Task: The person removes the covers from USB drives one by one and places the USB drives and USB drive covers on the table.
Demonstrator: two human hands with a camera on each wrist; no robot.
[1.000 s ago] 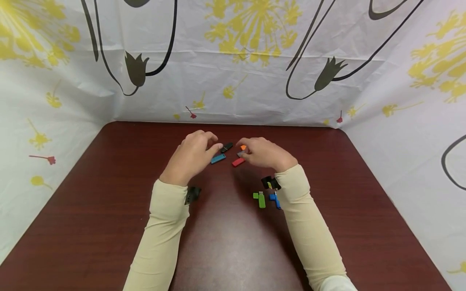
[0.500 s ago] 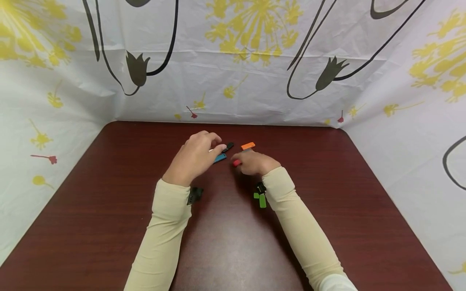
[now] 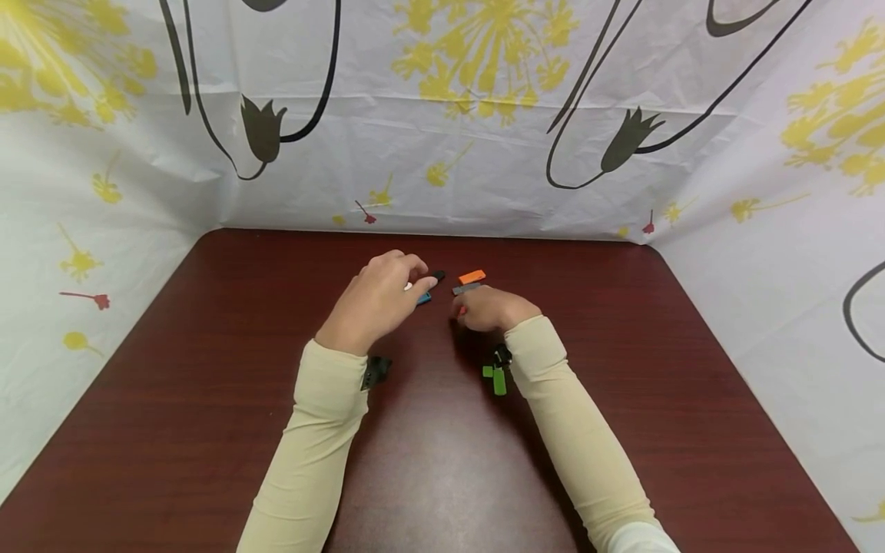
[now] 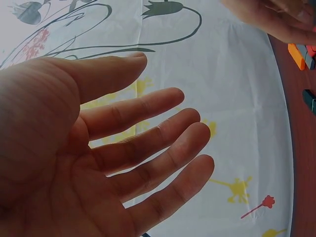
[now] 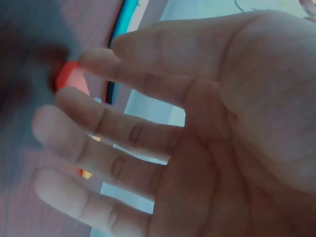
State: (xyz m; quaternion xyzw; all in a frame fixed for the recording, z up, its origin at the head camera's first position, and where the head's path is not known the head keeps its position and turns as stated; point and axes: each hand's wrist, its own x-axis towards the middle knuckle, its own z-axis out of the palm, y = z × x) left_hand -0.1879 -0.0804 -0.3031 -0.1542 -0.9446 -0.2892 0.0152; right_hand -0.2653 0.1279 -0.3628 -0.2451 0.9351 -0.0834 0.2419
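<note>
My right hand reaches down to a red USB flash drive at the table's far middle; its fingers partly cover the drive. In the right wrist view the fingers are extended, with the red drive at the index and middle fingertips and the thumb apart from it. My left hand hovers with relaxed, spread fingers and holds nothing, as the left wrist view shows. It partly hides a blue flash drive and a black one. A grey drive and an orange one lie just beyond my right hand.
A green USB stick with its cap beside it lies nearer, below my right wrist. The dark red-brown table ends at a patterned white sheet along the back and sides.
My right hand has come down onto the red drive, which has shifted slightly right with it. The forearm now hides a second blue drive. My left hand has drifted slightly right.
</note>
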